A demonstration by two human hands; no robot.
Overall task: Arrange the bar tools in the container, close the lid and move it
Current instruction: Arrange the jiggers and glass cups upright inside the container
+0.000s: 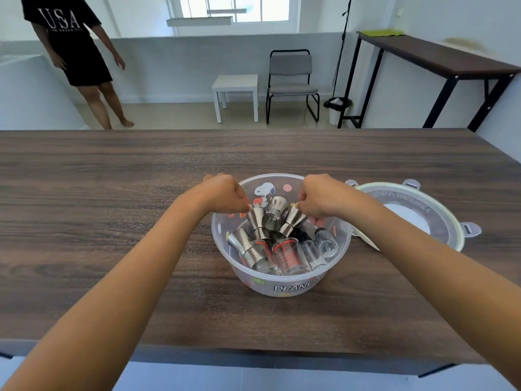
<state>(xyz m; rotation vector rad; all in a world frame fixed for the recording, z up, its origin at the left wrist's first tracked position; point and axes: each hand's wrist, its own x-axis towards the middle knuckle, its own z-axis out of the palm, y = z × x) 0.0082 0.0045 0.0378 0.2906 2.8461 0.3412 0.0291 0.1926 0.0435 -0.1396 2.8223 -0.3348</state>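
Just nearer than both hands, on the dark wood-grain bench (112, 221), stands the clear round container (282, 283) with cartoon print, its near half packed with clear measuring glasses (287, 256) marked in red and a steel jigger (248, 249) lying among them. Above the container's far half, the left hand (225, 193) has its fingers curled down, pinching the top of a steel jigger (258, 221) that leans inside. The right hand (318, 197) likewise pinches the rim of another tilted jigger (293, 218); a third jigger (275, 214) sits between the two hands. To the right of the right hand, the lid (417, 215) lies on the bench, touching the container's rim. Far beyond the hands stand a white stool (235, 91), a grey chair (291, 83) and a person (76, 52).
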